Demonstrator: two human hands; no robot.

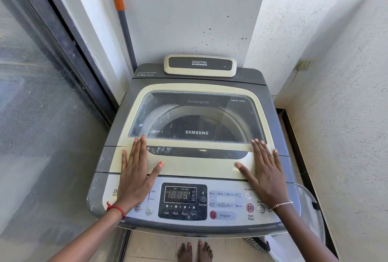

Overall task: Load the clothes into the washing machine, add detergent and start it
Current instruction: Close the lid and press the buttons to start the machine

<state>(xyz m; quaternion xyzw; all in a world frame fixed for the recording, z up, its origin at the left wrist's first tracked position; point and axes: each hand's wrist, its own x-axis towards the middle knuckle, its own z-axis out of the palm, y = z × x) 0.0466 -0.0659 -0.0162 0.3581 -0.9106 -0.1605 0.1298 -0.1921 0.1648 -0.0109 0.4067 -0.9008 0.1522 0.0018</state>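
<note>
**Now both palms lie flat on the closed lid**

The washing machine (117, 114) stands directly before me in a narrow corner, and its cream lid (195, 166) is down. My left hand (134, 175) rests flat on the left front part of the lid, fingers straight and a little spread, gripping nothing; the fingertips (143, 137) reach the lower edge of the glass window (210, 110). My right hand (266, 173) lies the same way on the right front part, fingers stretched and released. Both wrists pass above the control panel (182, 202), the right one just beside the power button (261, 208).

On the left, the machine is near a sliding glass door (31, 104); on the right, a rough white wall (346, 114) leaves only a thin strip of floor (283, 127). A grey stick with an orange grip (123, 26) leans on the wall behind the left back corner. Open floor is at the front, where my bare feet (194, 251) stand.

Through the window I see the pale drum ring (163, 119) and a dark middle, but the glass is smeared and I cannot tell what lies inside. A white bag (308, 209) at the front right corner is mostly covered by my right arm (304, 232) and the machine's edge.
</note>
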